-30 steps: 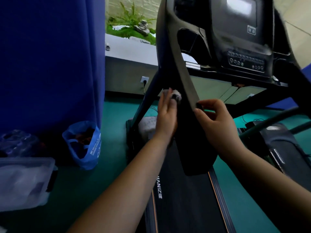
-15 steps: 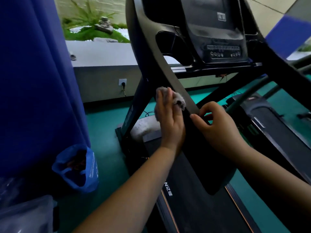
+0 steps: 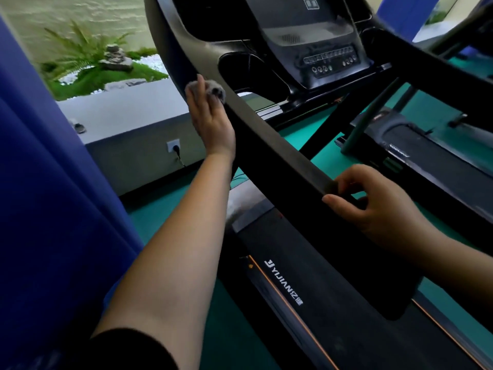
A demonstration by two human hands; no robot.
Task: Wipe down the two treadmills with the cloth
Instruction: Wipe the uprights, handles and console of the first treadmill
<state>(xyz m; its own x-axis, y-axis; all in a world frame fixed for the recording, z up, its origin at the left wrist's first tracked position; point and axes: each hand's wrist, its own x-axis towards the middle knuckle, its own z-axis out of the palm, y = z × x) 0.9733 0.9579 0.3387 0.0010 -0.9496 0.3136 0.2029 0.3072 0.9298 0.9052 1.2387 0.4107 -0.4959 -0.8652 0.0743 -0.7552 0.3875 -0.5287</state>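
A black treadmill fills the middle, its left handrail (image 3: 266, 145) running from upper left down to lower right. My left hand (image 3: 210, 116) presses a small grey cloth (image 3: 217, 92) against the upper part of that handrail, just below the console (image 3: 314, 49). My right hand (image 3: 373, 206) grips the handrail lower down, thumb underneath and fingers curled over its top. The belt deck (image 3: 306, 303) with white lettering lies below. A second treadmill (image 3: 416, 153) stands to the right on the green floor.
A blue curtain (image 3: 48, 182) hangs close on the left. Behind it are a grey ledge (image 3: 120, 110) with a wall socket (image 3: 173, 146) and a window with green plants (image 3: 88, 62). Green floor (image 3: 165, 204) shows between curtain and treadmill.
My left hand has slid the cloth up the handrail toward the console. My right hand has stayed gripping the rail, now farther from the left hand. The camera has moved closer and lower.
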